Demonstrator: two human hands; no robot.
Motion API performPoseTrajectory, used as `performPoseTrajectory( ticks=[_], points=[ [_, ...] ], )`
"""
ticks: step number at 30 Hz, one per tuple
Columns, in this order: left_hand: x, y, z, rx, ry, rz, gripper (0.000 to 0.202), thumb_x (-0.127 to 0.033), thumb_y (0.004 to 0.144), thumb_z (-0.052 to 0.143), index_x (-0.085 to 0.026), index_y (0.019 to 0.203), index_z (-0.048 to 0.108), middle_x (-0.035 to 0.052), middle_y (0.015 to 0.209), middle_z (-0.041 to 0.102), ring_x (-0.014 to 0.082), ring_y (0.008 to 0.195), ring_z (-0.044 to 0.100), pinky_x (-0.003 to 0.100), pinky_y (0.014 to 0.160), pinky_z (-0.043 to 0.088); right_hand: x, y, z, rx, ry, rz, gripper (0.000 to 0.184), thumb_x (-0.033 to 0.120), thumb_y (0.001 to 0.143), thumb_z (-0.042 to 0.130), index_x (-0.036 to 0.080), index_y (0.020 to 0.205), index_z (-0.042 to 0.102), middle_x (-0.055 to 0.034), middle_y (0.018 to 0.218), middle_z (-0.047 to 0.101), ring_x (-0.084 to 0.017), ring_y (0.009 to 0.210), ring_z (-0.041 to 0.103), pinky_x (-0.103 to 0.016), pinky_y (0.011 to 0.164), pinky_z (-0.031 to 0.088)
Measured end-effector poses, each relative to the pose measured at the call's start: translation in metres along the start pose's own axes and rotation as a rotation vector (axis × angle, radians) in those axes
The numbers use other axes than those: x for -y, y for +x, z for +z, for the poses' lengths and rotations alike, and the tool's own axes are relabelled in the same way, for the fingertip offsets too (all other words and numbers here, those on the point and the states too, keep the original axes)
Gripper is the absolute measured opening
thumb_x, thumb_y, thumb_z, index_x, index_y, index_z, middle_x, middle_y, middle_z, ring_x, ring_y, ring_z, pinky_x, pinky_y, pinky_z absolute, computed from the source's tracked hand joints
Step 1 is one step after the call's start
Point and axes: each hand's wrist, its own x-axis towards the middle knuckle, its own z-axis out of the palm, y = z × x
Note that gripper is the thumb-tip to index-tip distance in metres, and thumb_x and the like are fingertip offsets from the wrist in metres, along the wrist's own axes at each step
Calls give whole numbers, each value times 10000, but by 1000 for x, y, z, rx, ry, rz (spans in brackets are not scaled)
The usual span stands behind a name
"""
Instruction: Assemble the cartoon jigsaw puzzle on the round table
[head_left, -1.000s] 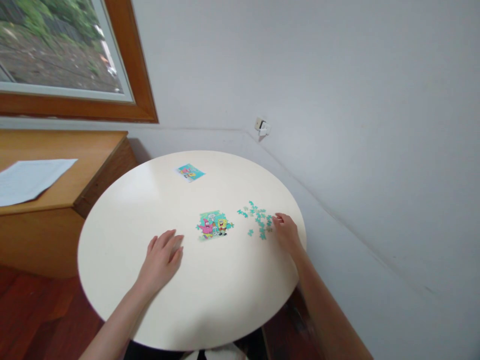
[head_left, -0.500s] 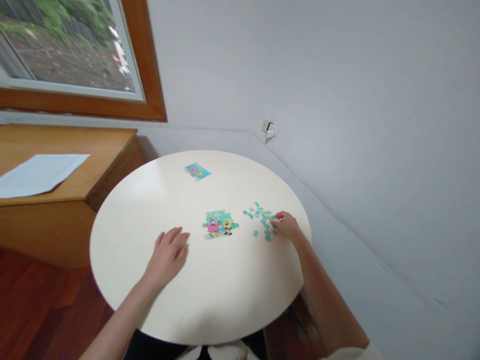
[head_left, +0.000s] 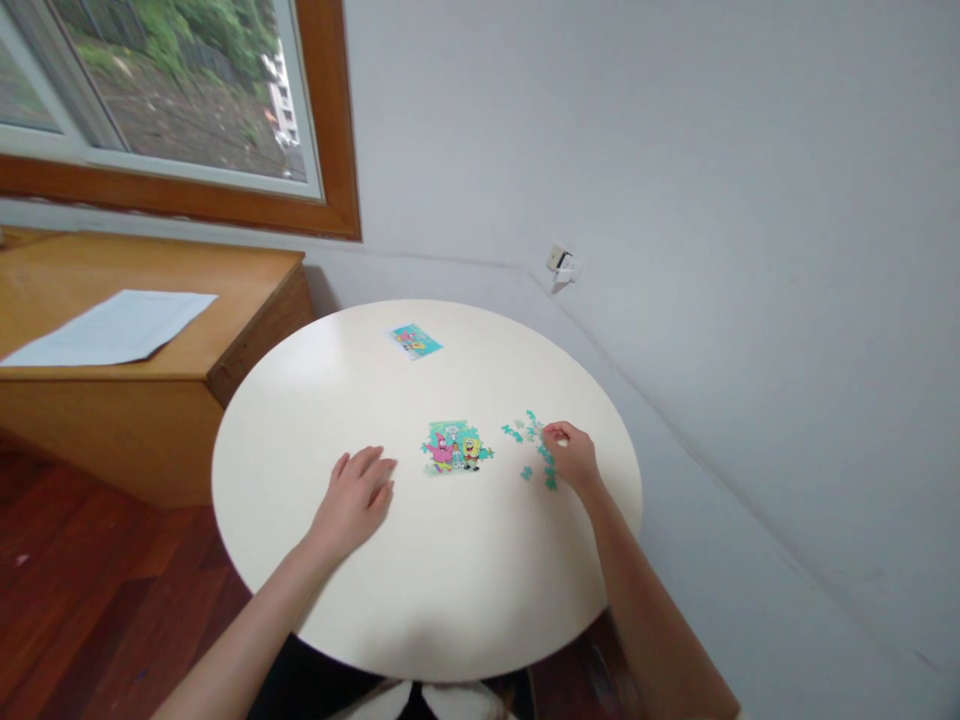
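Here small teal puzzle pieces [head_left: 527, 433] lie scattered under my right hand [head_left: 574, 457], grip unclear; my left hand [head_left: 358, 500] rests flat, released.

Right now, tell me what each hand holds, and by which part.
Left hand rests flat on the table, empty. Right hand touches the loose puzzle pieces; any pinch cannot be told.

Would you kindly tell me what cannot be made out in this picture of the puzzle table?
Head view throughout.
- Right hand: curled fingers hide whether it pinches one of the loose pieces.
- Left hand: palm down on the table, hiding anything beneath.
- Card at the far edge: picture too small to make out.
- Paper on the cabinet: text too small to read.
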Motion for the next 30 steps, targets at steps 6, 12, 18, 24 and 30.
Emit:
performPoseTrajectory(
  ticks=[6, 12, 18, 24, 30],
  points=[
    [0, 0, 0, -2, 1, -2, 320, -265, 872, 393, -206, 1101, 610, 128, 1255, 585, 250, 1215, 502, 535, 1064, 327, 7, 12, 7, 33, -14, -61, 186, 260, 714, 492, 175, 772, 647, -54, 790, 693, -172, 725, 612, -312, 758, 483],
    [0, -1, 1, -12, -7, 0, 326, -274, 876, 388, -208, 1104, 611, 129, 1249, 590, 249, 1217, 502, 536, 1066, 323, -13, 18, -1, 5, -164, -2, 223, 197, 718, 494, 181, 828, 688, -63, 880, 698, -175, 793, 628, -325, 825, 482],
    [1, 0, 2, -19, -13, -7, 324, -271, 867, 396, -209, 1091, 621, 130, 1246, 591, 253, 1198, 514, 540, 1057, 329, -18, 16, 3, 98, -222, -62, 279, 257, 724, 585, 176, 961, 705, -75, 990, 684, -180, 840, 627, -315, 841, 483],
    [2, 0, 2, -14, -6, 2, 327, -270, 866, 394, -216, 1103, 612, 125, 1245, 592, 249, 1206, 507, 537, 1058, 327, -14, 20, 13, 150, -321, -118, 237, 234, 776, 577, 192, 961, 718, -62, 999, 693, -183, 925, 621, -304, 874, 460],
    [0, 0, 1, 0, -3, -7, 335, -275, 870, 387, -206, 1108, 611, 132, 1254, 587, 251, 1211, 504, 542, 1054, 330, -11, 20, 13, 152, -444, -158, 240, 187, 850, 502, 226, 919, 728, -60, 978, 700, -175, 916, 621, -279, 838, 447]
  ],
)
